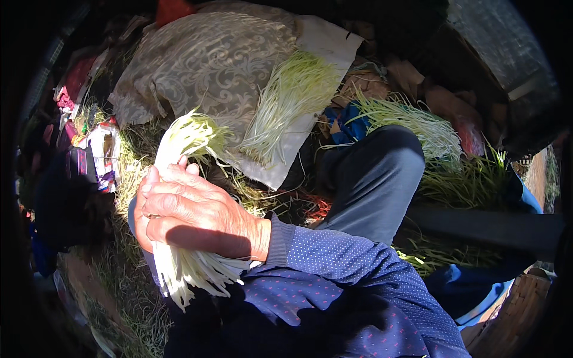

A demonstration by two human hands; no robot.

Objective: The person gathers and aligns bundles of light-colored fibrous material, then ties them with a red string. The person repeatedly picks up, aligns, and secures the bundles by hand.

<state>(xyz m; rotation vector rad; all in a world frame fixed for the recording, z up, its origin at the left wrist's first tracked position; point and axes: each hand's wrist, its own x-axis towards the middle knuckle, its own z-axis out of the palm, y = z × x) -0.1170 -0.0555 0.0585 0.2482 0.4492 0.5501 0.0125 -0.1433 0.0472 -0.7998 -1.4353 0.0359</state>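
Note:
My right hand (191,212) is closed around a thick bundle of pale white-yellow chive stalks (179,140). The cut white ends (185,277) fan out below the hand and the yellow-green tips rise above it. The right forearm wears a blue dotted sleeve (334,262) and reaches in from the lower right. Two fingertips (185,163) show just above the right hand against the bundle. They seem to be my left hand, which is otherwise hidden under the bundle and in shadow.
A patterned beige cloth (203,59) lies beyond, with a second chive bundle (286,101) on a white sheet (325,42). A third bundle (418,125) lies beyond my dark-trousered knee (370,173). Green trimmings cover the ground. A woven basket (525,298) is at lower right.

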